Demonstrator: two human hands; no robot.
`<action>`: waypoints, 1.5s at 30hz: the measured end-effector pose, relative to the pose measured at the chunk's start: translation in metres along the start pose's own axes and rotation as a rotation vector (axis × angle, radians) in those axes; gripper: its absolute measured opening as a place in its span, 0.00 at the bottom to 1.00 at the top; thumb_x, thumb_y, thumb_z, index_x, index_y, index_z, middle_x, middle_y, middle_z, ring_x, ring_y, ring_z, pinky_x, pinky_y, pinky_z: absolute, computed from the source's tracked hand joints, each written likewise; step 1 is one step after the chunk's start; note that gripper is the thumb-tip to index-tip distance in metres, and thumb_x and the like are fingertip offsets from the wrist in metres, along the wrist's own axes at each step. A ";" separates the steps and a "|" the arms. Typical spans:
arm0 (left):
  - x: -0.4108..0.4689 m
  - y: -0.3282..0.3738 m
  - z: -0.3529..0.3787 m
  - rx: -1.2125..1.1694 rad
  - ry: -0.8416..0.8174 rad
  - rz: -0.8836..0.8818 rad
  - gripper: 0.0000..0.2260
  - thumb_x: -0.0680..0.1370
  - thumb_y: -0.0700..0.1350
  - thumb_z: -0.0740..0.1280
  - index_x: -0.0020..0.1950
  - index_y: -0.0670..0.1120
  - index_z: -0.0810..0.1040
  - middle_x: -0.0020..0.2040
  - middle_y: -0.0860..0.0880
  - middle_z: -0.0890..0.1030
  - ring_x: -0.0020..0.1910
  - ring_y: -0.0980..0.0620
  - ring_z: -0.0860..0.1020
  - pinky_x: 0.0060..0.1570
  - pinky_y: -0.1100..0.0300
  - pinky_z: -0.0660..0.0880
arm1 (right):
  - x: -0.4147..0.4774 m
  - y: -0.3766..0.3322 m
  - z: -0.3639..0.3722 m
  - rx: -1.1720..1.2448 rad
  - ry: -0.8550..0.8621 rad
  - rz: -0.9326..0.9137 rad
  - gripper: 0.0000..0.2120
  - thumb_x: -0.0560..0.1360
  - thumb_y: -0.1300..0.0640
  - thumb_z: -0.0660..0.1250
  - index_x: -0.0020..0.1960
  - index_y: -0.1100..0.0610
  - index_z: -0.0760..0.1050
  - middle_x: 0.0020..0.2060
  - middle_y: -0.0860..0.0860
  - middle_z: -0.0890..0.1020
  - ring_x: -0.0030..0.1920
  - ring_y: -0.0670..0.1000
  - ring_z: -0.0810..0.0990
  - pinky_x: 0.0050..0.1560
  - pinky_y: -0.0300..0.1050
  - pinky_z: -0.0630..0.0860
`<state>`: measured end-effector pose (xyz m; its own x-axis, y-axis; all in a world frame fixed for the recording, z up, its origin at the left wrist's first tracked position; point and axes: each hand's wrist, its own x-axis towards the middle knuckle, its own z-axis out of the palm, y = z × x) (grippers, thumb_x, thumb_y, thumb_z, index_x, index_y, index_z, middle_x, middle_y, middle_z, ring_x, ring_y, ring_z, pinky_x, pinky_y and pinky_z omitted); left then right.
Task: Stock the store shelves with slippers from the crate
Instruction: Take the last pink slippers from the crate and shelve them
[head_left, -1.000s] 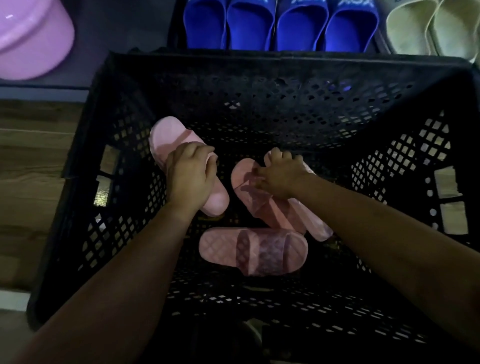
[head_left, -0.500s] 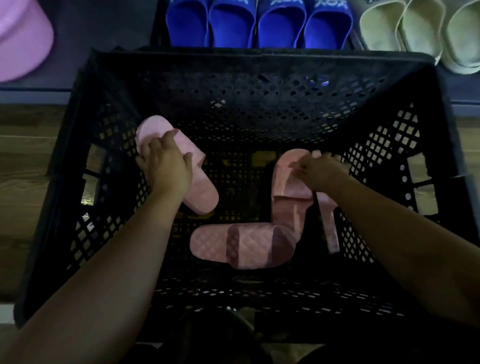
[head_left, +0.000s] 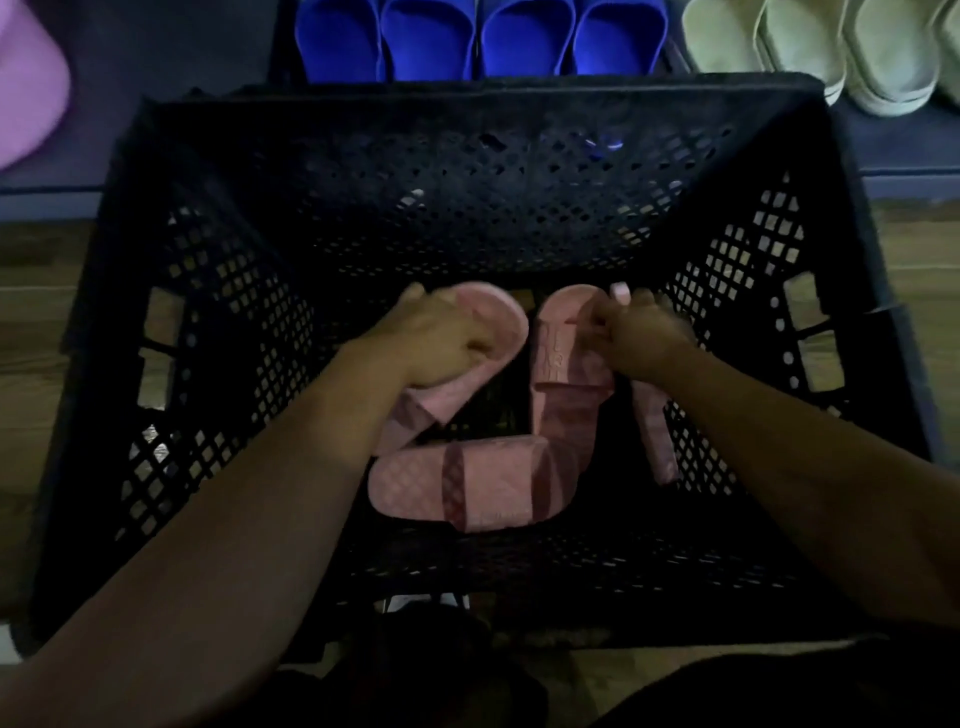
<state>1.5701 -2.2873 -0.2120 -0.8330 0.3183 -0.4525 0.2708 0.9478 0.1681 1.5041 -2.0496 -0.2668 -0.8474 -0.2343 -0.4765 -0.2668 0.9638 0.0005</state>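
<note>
Fingers (head_left: 479, 347) curled, left hand (head_left: 431, 343) gripping pink slipper (head_left: 501, 319), right hand (head_left: 644, 340) pinching slipper pair (head_left: 567, 364)

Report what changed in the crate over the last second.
The left hand now grips its pink slipper and has brought it from the left wall toward the middle. The right hand has tipped its two slippers up from lying flat and holds them. The fourth slipper stays on the crate floor.

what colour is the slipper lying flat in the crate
Pink slipper, best seen in the head view.
</note>
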 end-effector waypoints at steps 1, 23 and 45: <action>0.002 0.010 0.005 0.016 -0.065 0.023 0.14 0.79 0.52 0.59 0.64 0.60 0.74 0.68 0.54 0.72 0.68 0.48 0.64 0.62 0.51 0.57 | 0.001 -0.001 0.000 -0.011 -0.007 0.005 0.25 0.77 0.40 0.57 0.71 0.50 0.62 0.63 0.63 0.66 0.62 0.65 0.67 0.56 0.56 0.71; 0.000 0.077 0.055 0.504 -0.367 0.327 0.20 0.81 0.57 0.57 0.72 0.58 0.64 0.75 0.41 0.58 0.73 0.38 0.55 0.70 0.39 0.45 | 0.010 0.011 -0.001 0.101 -0.091 -0.052 0.16 0.78 0.49 0.60 0.66 0.45 0.70 0.62 0.63 0.69 0.61 0.65 0.68 0.63 0.54 0.69; -0.020 -0.008 0.016 0.006 0.501 -0.132 0.13 0.75 0.57 0.58 0.44 0.52 0.78 0.39 0.50 0.73 0.37 0.48 0.75 0.42 0.55 0.57 | -0.002 0.005 -0.025 0.156 0.101 -0.048 0.18 0.77 0.41 0.59 0.59 0.51 0.75 0.58 0.59 0.67 0.49 0.61 0.76 0.52 0.50 0.73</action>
<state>1.5923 -2.3009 -0.2183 -0.9887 0.1497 0.0058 0.1491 0.9800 0.1321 1.4929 -2.0473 -0.2443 -0.8792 -0.2848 -0.3820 -0.2405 0.9573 -0.1603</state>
